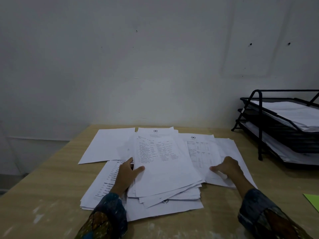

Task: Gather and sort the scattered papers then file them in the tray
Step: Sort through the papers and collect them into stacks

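Observation:
Several white printed papers (165,163) lie in a loose, overlapping heap on the wooden desk (43,195). My left hand (126,173) grips the left edge of the middle stack, thumb on top of the top sheet and fingers under it. My right hand (227,167) rests on the sheets at the right of the heap (226,149), fingers pointing left; whether it pinches a sheet is hidden. A black wire tiered tray (259,135) stands at the back right of the desk, with white papers (296,114) lying in its tiers.
A blank white sheet (107,145) lies at the far left of the heap. A green sheet corner (313,200) shows at the right edge. A pale wall (155,66) rises right behind the desk. The desk's left edge drops to the floor.

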`<action>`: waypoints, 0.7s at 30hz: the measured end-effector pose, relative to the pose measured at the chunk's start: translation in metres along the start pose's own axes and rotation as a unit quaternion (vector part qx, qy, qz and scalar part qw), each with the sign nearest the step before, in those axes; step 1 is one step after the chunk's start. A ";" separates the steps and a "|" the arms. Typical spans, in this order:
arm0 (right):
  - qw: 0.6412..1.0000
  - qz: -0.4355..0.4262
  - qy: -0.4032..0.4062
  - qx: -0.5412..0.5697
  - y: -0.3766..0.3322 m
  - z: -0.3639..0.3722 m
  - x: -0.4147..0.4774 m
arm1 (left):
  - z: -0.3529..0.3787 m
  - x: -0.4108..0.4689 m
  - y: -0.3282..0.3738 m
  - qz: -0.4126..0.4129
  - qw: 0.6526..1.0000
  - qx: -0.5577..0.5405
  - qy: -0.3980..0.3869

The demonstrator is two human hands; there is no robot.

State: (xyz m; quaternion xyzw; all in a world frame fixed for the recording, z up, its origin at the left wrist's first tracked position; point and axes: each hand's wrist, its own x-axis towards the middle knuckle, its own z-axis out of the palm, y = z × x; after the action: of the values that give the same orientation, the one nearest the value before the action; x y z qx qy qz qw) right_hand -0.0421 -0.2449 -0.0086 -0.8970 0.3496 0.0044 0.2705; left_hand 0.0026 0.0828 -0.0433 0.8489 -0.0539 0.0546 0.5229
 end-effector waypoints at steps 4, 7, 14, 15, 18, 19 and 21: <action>1.000 -0.005 -0.018 0.015 -0.001 0.001 0.004 | -0.002 0.001 -0.002 -0.004 1.000 -0.002 0.002; 0.998 -0.015 -0.009 0.059 -0.002 0.001 0.000 | -0.002 0.002 -0.002 -0.006 1.000 -0.003 0.001; 0.956 -0.055 0.021 0.289 -0.004 -0.008 -0.002 | -0.003 0.001 -0.003 -0.008 1.000 -0.003 -0.012; 0.949 -0.064 0.060 0.304 -0.007 -0.013 -0.002 | -0.003 0.001 -0.003 -0.008 1.000 -0.005 -0.014; 0.918 -0.090 0.150 0.356 -0.018 -0.038 -0.008 | -0.004 0.000 -0.001 -0.004 1.000 -0.007 -0.014; 0.906 -0.097 0.173 0.374 -0.022 -0.046 -0.010 | -0.004 0.000 0.000 -0.004 1.000 -0.009 -0.013; 0.886 -0.102 0.204 0.403 -0.027 -0.062 -0.011 | -0.005 0.000 -0.001 -0.008 1.000 -0.009 -0.016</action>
State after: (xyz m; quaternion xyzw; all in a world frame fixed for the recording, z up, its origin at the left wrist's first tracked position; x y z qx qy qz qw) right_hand -0.0445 -0.2516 0.0598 -0.7222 0.2757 -0.3479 0.5304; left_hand 0.0025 0.0875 -0.0417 0.8452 -0.0556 0.0366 0.5303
